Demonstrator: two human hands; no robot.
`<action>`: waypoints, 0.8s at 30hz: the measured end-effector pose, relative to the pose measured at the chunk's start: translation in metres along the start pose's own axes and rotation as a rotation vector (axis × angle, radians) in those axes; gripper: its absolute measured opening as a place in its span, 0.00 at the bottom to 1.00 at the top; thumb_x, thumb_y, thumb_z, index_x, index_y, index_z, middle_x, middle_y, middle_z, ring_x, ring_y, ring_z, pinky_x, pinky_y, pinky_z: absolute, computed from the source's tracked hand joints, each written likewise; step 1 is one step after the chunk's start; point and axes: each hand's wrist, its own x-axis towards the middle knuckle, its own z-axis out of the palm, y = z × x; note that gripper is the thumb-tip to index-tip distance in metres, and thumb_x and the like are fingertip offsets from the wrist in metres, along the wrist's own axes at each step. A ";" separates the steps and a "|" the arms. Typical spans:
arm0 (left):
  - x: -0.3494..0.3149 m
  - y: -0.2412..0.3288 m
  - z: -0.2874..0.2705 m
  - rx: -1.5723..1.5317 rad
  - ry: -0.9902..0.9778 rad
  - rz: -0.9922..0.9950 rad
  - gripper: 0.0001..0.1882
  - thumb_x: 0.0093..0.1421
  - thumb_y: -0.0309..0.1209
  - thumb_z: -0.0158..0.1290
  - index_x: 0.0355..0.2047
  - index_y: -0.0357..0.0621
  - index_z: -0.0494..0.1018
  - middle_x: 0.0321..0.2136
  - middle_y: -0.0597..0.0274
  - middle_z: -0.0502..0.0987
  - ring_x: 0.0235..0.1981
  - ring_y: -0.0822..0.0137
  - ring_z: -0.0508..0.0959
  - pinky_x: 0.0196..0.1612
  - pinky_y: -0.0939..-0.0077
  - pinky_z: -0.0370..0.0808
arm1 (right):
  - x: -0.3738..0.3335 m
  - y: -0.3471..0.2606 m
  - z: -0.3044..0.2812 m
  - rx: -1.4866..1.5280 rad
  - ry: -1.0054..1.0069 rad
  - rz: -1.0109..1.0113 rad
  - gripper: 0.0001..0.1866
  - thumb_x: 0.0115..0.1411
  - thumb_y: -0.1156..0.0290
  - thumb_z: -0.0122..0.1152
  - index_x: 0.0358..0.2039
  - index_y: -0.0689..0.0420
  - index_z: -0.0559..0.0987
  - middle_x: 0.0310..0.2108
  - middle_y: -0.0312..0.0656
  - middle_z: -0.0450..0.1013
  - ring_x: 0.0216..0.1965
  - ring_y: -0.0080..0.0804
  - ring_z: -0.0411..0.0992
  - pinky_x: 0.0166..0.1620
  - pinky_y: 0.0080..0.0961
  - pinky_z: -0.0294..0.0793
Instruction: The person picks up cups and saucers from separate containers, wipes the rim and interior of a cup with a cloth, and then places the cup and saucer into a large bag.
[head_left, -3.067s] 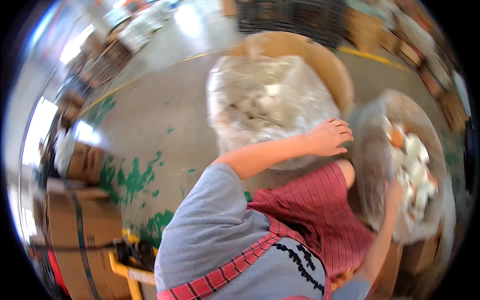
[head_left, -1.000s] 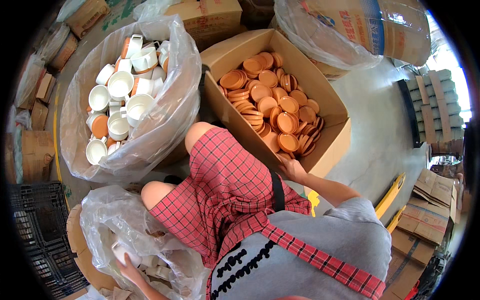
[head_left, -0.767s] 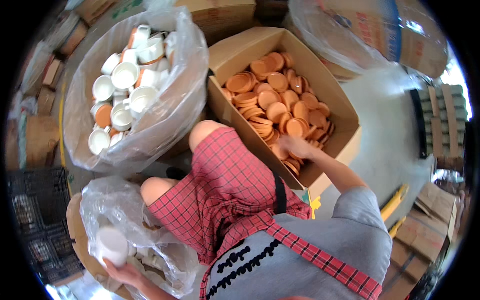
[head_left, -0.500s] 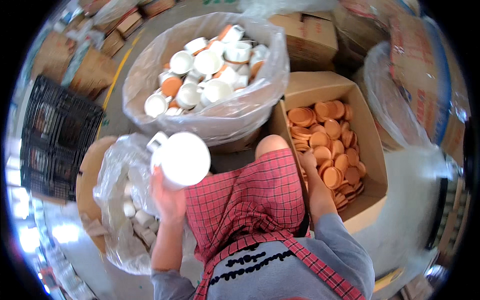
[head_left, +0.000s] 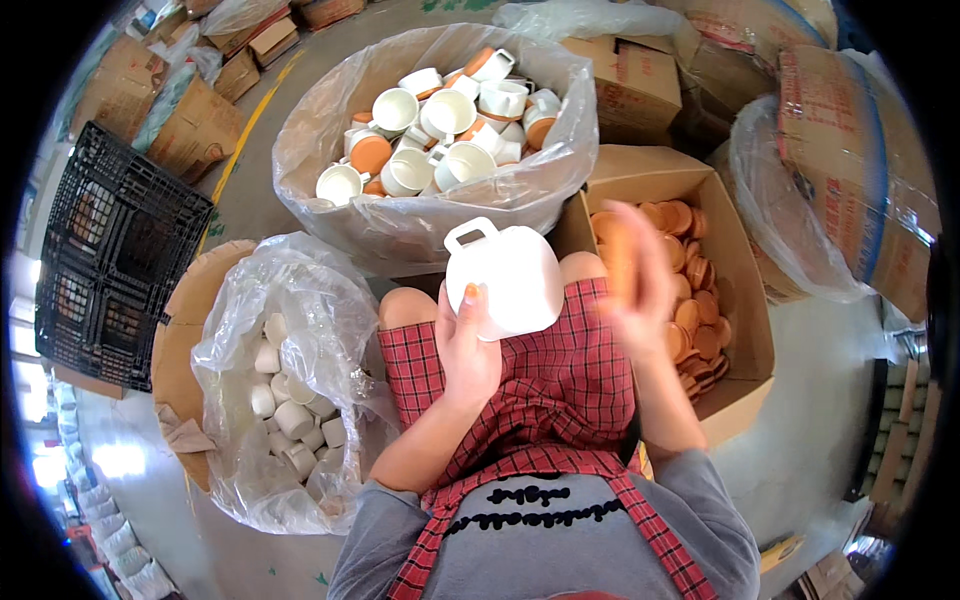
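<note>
My left hand is closed round a white mug, held tilted over my lap with its handle pointing up and away. Close to the mug on its right, my right hand is smeared by motion. Between its fingers an orange disc shows nearly edge-on. Beyond that hand, a cardboard box holds many loose orange discs.
Ahead stands a large plastic-lined container full of white mugs, several with orange discs on them. A plastic-lined carton with white mugs is at my left. A black plastic crate stands farther left; stacked cartons crowd the far right.
My left hand has carried the mug rightward to the middle of my lap. My right hand has come up out of the box with an orange disc, moving toward the mug.
</note>
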 end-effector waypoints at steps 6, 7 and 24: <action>-0.025 0.022 0.005 0.094 -0.024 0.340 0.25 0.64 0.35 0.44 0.57 0.36 0.54 0.51 0.55 0.66 0.52 0.62 0.68 0.54 0.66 0.66 | 0.002 -0.027 0.082 0.286 -0.171 -0.094 0.40 0.46 0.49 0.63 0.54 0.65 0.68 0.56 0.55 0.62 0.58 0.47 0.61 0.58 0.37 0.60; -0.029 0.031 -0.001 0.137 -0.001 0.379 0.25 0.64 0.35 0.44 0.57 0.36 0.54 0.50 0.55 0.66 0.52 0.62 0.68 0.54 0.66 0.66 | -0.002 -0.030 0.093 0.296 -0.171 -0.097 0.41 0.47 0.47 0.61 0.54 0.65 0.68 0.56 0.55 0.62 0.58 0.46 0.61 0.58 0.37 0.59; -0.054 0.045 -0.020 0.584 -0.131 0.279 0.22 0.61 0.37 0.49 0.49 0.33 0.63 0.36 0.51 0.74 0.37 0.58 0.77 0.41 0.70 0.72 | -0.030 -0.057 0.110 0.457 -0.173 0.178 0.45 0.51 0.38 0.47 0.55 0.68 0.62 0.54 0.54 0.62 0.54 0.42 0.64 0.54 0.35 0.66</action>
